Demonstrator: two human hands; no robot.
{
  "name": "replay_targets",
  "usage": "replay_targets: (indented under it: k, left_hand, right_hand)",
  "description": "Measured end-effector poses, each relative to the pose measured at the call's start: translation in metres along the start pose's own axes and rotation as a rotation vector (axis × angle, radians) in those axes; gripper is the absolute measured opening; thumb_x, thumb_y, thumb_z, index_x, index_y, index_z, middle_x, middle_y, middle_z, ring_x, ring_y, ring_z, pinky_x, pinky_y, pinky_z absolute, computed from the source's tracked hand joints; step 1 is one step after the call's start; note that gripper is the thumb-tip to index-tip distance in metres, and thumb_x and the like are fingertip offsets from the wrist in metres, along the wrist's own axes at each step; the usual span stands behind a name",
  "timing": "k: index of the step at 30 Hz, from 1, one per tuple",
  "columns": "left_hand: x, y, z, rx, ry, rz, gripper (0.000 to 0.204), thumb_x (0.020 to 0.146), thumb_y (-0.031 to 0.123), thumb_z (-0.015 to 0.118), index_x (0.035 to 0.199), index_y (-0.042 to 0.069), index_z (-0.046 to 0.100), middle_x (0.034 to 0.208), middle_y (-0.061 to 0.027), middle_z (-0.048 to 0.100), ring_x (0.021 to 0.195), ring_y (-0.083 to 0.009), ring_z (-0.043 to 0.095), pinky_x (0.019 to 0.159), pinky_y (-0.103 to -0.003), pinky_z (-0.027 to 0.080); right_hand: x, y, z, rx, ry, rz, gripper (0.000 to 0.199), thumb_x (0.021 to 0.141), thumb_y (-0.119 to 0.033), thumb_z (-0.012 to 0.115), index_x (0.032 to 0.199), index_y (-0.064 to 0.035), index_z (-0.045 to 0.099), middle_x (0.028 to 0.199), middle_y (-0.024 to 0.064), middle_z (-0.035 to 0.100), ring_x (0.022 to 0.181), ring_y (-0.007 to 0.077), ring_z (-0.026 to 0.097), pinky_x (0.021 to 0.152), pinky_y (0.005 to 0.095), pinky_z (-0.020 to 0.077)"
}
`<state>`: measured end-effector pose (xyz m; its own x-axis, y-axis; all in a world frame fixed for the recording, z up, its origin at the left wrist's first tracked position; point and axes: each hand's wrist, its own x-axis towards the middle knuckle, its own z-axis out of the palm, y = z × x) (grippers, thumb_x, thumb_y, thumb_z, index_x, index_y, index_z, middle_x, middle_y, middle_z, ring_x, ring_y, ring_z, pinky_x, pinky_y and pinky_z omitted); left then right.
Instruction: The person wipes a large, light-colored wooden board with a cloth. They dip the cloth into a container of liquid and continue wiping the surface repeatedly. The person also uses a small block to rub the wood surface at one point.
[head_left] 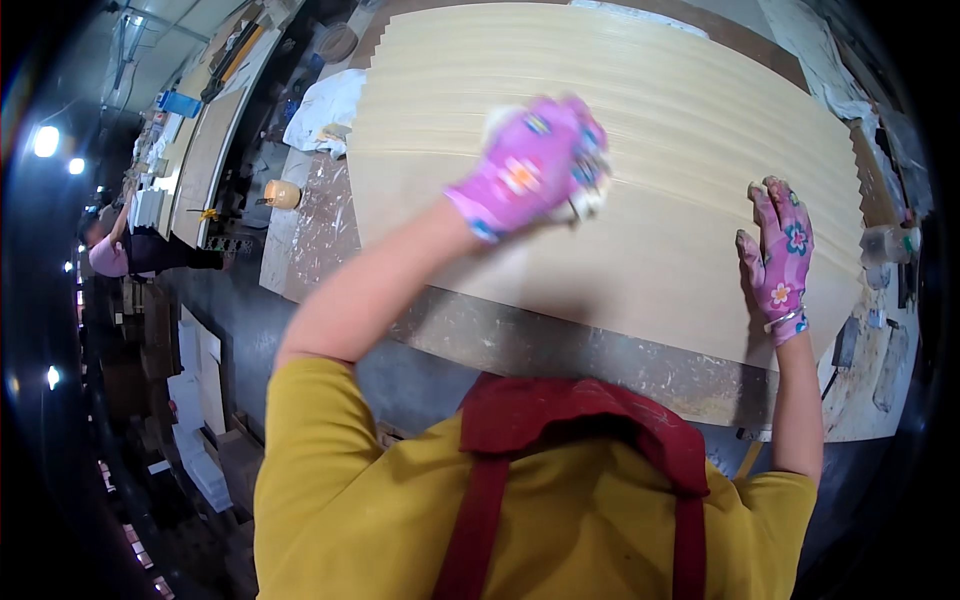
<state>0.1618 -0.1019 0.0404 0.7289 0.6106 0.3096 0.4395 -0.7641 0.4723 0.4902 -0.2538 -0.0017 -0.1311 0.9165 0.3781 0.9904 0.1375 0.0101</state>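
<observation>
Left hand (535,165), pink flowered glove, fingers curled shut around a pale sanding block or pad (590,195), pressed onto the top sheet of a stack of pale veneer sheets (640,250); exact kind of pad hard to tell. Right hand (782,262), same glove type, lies open and flat on the sheet near its right edge, gripping nothing. Stack sits on a worn, paint-speckled surface (520,335) and covers most of it; stepped sheet edges show along the far side. White cloth (325,105) off the stack's far-left corner, small tan cup (282,193) just beside it on the surface. Clear plastic bottle (888,243) at the right end. Room: dim workshop, long panels (205,160) on further benches to the left, another person (120,245) in pink working there, bright lamps (45,140) far left.
</observation>
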Motion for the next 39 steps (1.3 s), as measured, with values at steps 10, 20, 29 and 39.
replay_targets:
  k: [10, 20, 29, 39]
  left_hand:
    - [-0.022, -0.014, 0.002, 0.221, -0.009, -0.120, 0.020, 0.074, 0.028, 0.075, 0.087, 0.014, 0.068, 0.092, -0.0078, 0.062, 0.090, -0.0277, 0.061, 0.080, -0.039, 0.049]
    - [-0.049, -0.032, -0.013, 0.192, 0.101, -0.107, 0.024, 0.073, 0.023, 0.074, 0.092, 0.014, 0.064, 0.101, -0.0073, 0.060, 0.093, -0.0254, 0.061, 0.083, -0.039, 0.047]
    - [-0.136, -0.145, -0.153, 0.135, 0.129, -0.697, 0.021, 0.080, 0.019, 0.069, 0.098, 0.008, 0.070, 0.109, -0.0140, 0.064, 0.103, -0.0291, 0.060, 0.092, -0.040, 0.047]
    - [-0.158, -0.168, -0.134, 0.328, 0.095, -0.531, 0.021, 0.080, 0.015, 0.071, 0.099, 0.007, 0.069, 0.100, -0.0144, 0.061, 0.096, -0.0318, 0.060, 0.086, -0.039, 0.047]
  right_hand:
    - [0.000, -0.009, 0.007, 0.022, 0.113, 0.077, 0.046, 0.090, -0.036, 0.052, 0.127, -0.0084, 0.057, 0.132, 0.0150, 0.056, 0.124, 0.0362, 0.049, 0.106, 0.0480, 0.0338]
    - [-0.009, 0.003, 0.014, -0.013, 0.097, 0.049, 0.045, 0.092, -0.031, 0.048, 0.128, -0.0049, 0.056, 0.137, 0.0173, 0.052, 0.130, 0.0347, 0.045, 0.110, 0.0496, 0.0287]
    - [-0.003, -0.001, 0.016, 0.011, 0.122, 0.053, 0.044, 0.093, -0.029, 0.047, 0.128, -0.0039, 0.056, 0.136, 0.0179, 0.053, 0.129, 0.0352, 0.046, 0.110, 0.0483, 0.0281]
    - [-0.002, -0.005, 0.013, -0.007, 0.112, 0.051, 0.050, 0.096, -0.038, 0.041, 0.127, -0.0022, 0.056, 0.136, 0.0178, 0.052, 0.130, 0.0357, 0.045, 0.110, 0.0486, 0.0286]
